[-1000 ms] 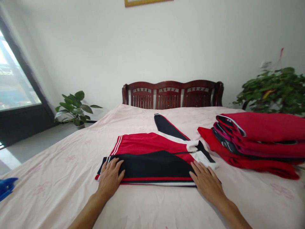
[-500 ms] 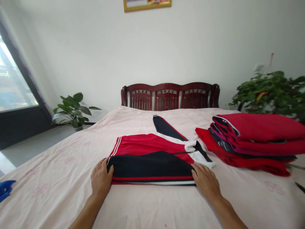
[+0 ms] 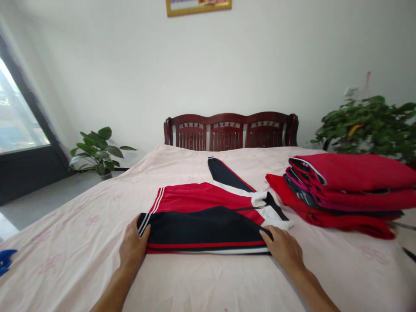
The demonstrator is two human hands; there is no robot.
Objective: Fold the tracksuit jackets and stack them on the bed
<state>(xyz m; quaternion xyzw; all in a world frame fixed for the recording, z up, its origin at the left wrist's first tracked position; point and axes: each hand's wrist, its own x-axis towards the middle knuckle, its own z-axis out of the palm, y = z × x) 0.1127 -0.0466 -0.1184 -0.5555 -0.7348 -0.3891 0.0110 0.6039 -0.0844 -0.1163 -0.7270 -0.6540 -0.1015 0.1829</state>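
A red, white and dark navy zip jacket lies on the bed, its collar toward the right. One sleeve is folded across the front along the near edge; the other stretches out on the far side. My left hand grips the striped cuff end of the near sleeve, thumb on top. My right hand pinches the sleeve's shoulder end near the white collar. The fingers under the cloth are partly hidden.
A stack of folded red and dark clothes stands on the right of the pink bedsheet. A blue object lies at the left edge. Beyond are a dark wooden headboard and potted plants on both sides.
My left hand has moved slightly left, drawing the cuff outward so its white stripes show. My right hand has shifted slightly right and down at the shoulder, still on the cloth.
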